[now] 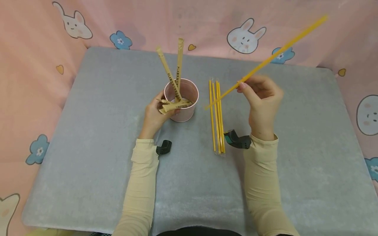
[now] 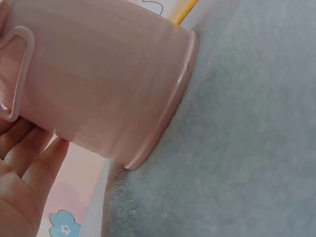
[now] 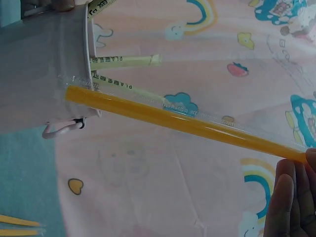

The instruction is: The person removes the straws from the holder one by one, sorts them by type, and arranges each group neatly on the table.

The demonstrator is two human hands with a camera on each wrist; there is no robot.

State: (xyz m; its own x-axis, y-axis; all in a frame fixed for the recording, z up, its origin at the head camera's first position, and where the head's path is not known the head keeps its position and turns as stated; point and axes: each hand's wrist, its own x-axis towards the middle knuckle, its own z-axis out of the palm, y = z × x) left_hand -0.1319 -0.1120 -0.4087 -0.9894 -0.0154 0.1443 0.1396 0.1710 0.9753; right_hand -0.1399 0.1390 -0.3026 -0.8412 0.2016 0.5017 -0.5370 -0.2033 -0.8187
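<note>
My left hand (image 1: 153,114) holds a small pink bucket (image 1: 183,114) at its left side, thumb near the front rim. In the left wrist view, the bucket's wall, base rim and wire handle (image 2: 25,74) show beside my fingers (image 2: 47,165). Two paper-wrapped straws (image 1: 178,62) lean upright out of the bucket. More paper-wrapped pieces (image 1: 177,106) lie across its front rim, near my thumb. My right hand (image 1: 264,101) pinches a yellow straw (image 1: 274,57) in a clear wrapper, raised and slanting. In the right wrist view, this straw (image 3: 182,122) passes in front of the bucket (image 3: 44,64).
Several wrapped yellow straws (image 1: 218,118) lie side by side on the grey table (image 1: 97,131), between the bucket and my right forearm. A pink curtain (image 1: 206,29) with rabbits and flowers stands behind the table. A black wrist camera (image 1: 236,140) sits near those straws.
</note>
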